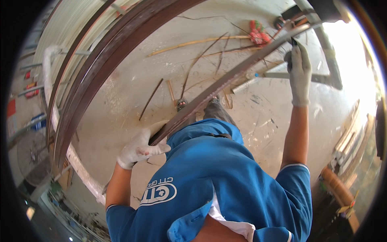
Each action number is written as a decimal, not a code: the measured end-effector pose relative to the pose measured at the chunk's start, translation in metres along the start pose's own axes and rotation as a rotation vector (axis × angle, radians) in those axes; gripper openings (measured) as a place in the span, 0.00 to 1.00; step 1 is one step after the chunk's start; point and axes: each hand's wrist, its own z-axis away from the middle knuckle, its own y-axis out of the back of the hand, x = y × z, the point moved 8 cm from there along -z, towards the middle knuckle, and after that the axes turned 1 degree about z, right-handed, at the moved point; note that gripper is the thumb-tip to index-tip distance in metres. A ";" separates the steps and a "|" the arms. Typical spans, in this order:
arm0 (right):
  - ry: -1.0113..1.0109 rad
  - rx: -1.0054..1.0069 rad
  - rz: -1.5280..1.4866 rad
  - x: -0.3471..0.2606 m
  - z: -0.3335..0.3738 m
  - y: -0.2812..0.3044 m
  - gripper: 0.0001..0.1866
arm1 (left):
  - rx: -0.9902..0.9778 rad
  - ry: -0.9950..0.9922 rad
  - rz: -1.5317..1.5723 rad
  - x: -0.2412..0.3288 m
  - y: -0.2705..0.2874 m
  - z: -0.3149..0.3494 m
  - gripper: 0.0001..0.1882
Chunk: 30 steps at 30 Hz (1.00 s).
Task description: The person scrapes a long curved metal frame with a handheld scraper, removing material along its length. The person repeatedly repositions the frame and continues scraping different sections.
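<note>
A long brown profile bar (213, 89) runs slantwise in front of my body, its near end low on the left and its far end up at the right. My left hand (139, 150), in a stained whitish work glove, grips the near end, with the thumb stretched along underneath it. Out at the end of a stretched arm, my right hand (300, 72) wears a whitish glove with dark fingertips. Its fingers are at the lower edge of the bar near the far end and seem to pinch it; the contact is partly hidden.
Long dark brown profiles (90, 76) lie on a rack at the left, beside stacked pale strips (66, 30). A grey metal frame (328, 56) stands by the bar's far end. Thin strips (195, 66) and a red bundle (259, 33) lie on the floor. Wood pieces (350, 139) are at right.
</note>
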 end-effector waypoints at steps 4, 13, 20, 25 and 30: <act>-0.034 0.112 -0.177 0.026 -0.026 0.024 0.16 | 0.004 0.042 -0.038 -0.006 -0.002 0.010 0.44; 0.276 0.409 0.252 0.087 -0.151 0.088 0.16 | 0.060 0.171 -0.006 -0.018 -0.005 0.029 0.44; 0.346 0.387 0.302 0.087 -0.161 0.074 0.15 | 0.064 0.055 0.118 -0.021 -0.008 0.036 0.44; 0.416 0.336 0.098 0.041 -0.072 0.008 0.14 | 0.038 0.063 0.118 -0.019 -0.010 0.038 0.37; 0.567 0.354 0.110 -0.016 0.043 -0.070 0.13 | 0.035 0.069 -0.112 -0.014 0.000 0.035 0.34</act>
